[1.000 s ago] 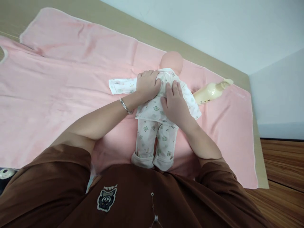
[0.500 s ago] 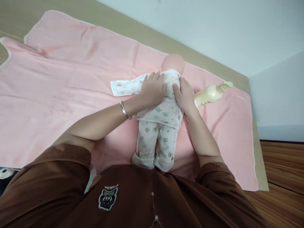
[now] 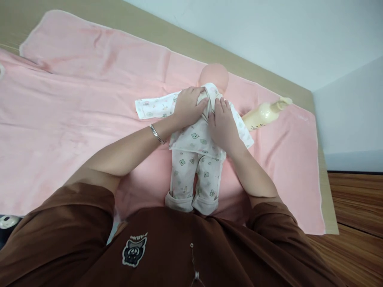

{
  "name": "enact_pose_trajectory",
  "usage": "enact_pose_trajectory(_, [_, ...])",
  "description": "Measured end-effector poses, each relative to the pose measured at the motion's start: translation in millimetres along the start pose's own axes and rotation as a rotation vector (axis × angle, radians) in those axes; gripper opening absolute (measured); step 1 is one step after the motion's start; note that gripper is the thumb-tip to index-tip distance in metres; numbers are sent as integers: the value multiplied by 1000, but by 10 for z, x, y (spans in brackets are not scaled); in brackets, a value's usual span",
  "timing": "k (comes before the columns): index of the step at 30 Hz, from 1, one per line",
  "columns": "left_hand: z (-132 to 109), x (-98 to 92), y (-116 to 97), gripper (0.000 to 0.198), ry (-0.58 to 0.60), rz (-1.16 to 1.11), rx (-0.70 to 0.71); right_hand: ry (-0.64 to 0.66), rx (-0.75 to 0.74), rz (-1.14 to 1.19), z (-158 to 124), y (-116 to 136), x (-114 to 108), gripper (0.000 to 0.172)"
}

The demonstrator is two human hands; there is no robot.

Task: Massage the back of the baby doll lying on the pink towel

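A baby doll [image 3: 206,175] in a white printed shirt and matching trousers lies lengthwise in front of me, its smooth bald head [image 3: 214,75] pointing away. No face shows on it. My left hand [image 3: 189,107] rests on the left side of the doll's upper body, fingers extended and thumb apart. Pressed on the right of the torso is my right hand [image 3: 224,123], its fingers stretched toward the collar. Between the hands, the shirt [image 3: 199,137] is rumpled into folds. Its left sleeve [image 3: 154,107] lies out flat; the right sleeve [image 3: 247,133] angles down beside my right wrist.
A pale yellow pump bottle [image 3: 265,113] lies on its side right of the doll. Beneath everything spreads a pink blanket [image 3: 98,83] over a wooden tabletop [image 3: 251,73]. A white wall [image 3: 269,36] rises behind. Wooden flooring [image 3: 356,207] shows at lower right.
My right hand has slid inward from the doll's right side onto its torso, uncovering the right sleeve. My left hand has shifted slightly, and the shirt between the hands is more bunched.
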State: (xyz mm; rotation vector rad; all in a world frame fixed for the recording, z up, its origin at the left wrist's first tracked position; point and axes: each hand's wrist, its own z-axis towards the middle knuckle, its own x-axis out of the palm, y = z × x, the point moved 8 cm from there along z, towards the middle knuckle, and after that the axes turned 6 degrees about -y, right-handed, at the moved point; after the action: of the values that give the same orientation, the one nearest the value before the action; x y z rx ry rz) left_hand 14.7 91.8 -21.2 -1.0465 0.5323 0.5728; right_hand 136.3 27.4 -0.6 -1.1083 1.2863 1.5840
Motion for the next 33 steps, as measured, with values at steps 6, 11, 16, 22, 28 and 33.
enact_pose_trajectory(6, [-223,-96,-251,46,-10,68,28,43,134,98,245,-278,11,70])
enact_pose_trajectory(11, [-300,-88,-406,49,105,39,150,60,149,26,288,-321,-24,74])
enact_pose_trajectory(16, [-30,0,-109,31,67,-11,102,42,44,-79,82,-35,6,73])
enact_pose_trajectory(22, [-14,14,9,32,-76,-6,22,30,61,39,163,-179,112,73])
enact_pose_trajectory(28, [-340,-94,-439,46,78,46,125,-2,190,93,364,-489,36,68])
enact_pose_trajectory(33, [-219,-93,-391,40,82,3,137,14,161,-45,81,-104,-23,69])
